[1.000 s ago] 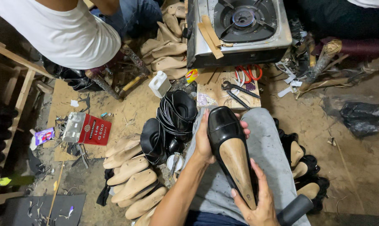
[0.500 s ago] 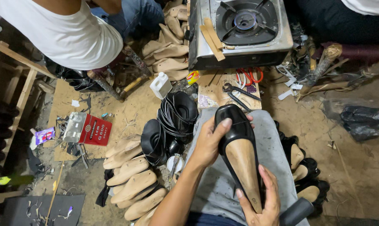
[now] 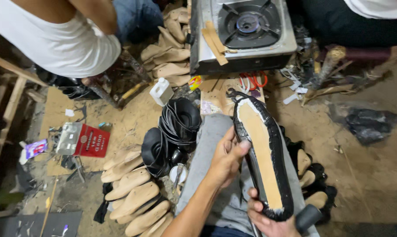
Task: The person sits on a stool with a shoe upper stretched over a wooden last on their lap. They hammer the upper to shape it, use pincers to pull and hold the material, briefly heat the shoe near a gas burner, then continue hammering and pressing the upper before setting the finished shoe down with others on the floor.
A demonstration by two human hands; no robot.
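Black leather wraps a shoe (image 3: pixel 263 156) that I hold sole-up over my lap, its tan insole board facing the camera. My left hand (image 3: pixel 227 159) grips the shoe's left edge near the middle, thumb pressed onto the black rim and fingers curled underneath. My right hand (image 3: pixel 268 221) closes around the end of the shoe nearest me, thumb lying on the sole edge, and a dark tool handle (image 3: pixel 307 218) sticks out just right of those fingers; I cannot tell exactly how it is held. Beneath both hands are my grey trousers (image 3: pixel 207 136).

Beyond the fingertips of my left hand, a stack of black shoe uppers (image 3: pixel 181 120) sits on the floor, with a row of pale wooden shoe lasts (image 3: pixel 135 193) left of my wrist. Past the far tip of the shoe stands a gas stove (image 3: pixel 242 30) on a low board. Another person in a white shirt (image 3: pixel 62 39) crouches well away at upper left, near a red packet (image 3: pixel 91 141).
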